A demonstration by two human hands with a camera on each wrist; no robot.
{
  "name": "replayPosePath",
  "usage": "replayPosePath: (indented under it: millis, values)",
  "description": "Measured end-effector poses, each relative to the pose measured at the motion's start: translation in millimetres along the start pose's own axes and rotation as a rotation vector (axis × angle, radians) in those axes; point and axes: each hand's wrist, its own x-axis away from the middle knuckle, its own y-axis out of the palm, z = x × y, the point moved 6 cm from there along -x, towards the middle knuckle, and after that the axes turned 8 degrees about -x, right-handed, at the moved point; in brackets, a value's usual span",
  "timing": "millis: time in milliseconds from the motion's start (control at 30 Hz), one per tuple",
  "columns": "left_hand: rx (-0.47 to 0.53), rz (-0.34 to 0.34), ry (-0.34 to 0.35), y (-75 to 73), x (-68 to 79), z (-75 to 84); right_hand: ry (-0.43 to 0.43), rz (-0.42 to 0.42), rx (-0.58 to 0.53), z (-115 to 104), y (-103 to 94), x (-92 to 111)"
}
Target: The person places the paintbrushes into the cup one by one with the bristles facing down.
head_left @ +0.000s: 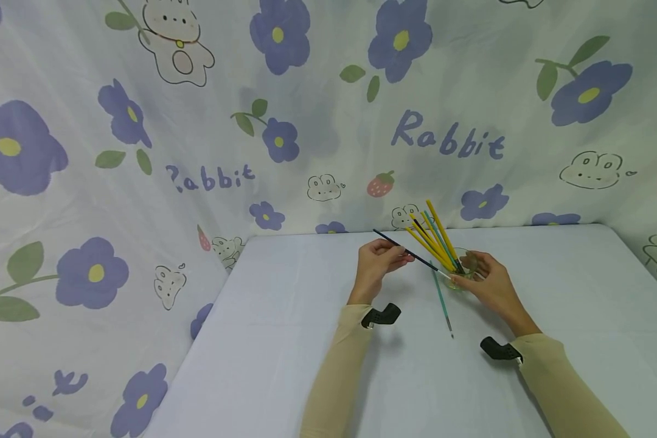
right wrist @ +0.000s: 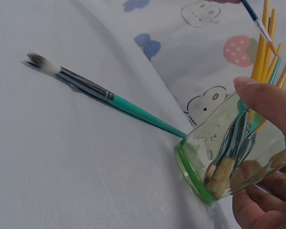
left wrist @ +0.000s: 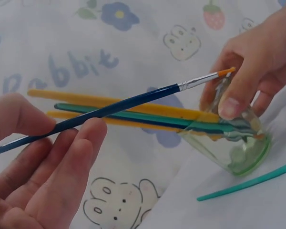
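Observation:
My left hand (head_left: 380,263) pinches a dark blue paintbrush (left wrist: 128,105) between thumb and fingers. Its orange bristle tip points toward the glass jar (right wrist: 195,179), near my right thumb. Around that clear, green-tinted jar my right hand (head_left: 487,283) curls, thumb on the near side and fingers behind. Several yellow and teal paintbrushes (head_left: 435,234) lean inside it, bristles down, handles sticking out to the upper left in the head view. A teal paintbrush (right wrist: 138,112) with pale, dark-tipped bristles lies on the table beside the jar.
The table (head_left: 285,353) is covered by a white cloth. Behind it hangs a curtain (head_left: 328,121) printed with flowers and rabbits. Black wrist devices (head_left: 382,315) sit at both sleeve cuffs.

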Motion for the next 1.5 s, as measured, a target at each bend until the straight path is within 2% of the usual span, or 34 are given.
replayPosePath:
  millis: [400,667,1233,1500]
  values:
    - [0.035,0.013,0.038,9.0,-2.5,11.9,-0.016,-0.002,-0.009,0,-0.3,-1]
    - [0.050,0.015,0.051,16.7,-5.2,12.1,0.002,-0.005,-0.022,0,0.9,-1]
    - [-0.024,-0.013,0.111,35.0,-5.5,20.8,0.016,-0.005,-0.027,2,0.2,-2]
    - [-0.039,-0.023,0.110,41.3,-5.3,17.2,0.020,-0.003,-0.018,1,-0.4,-1]
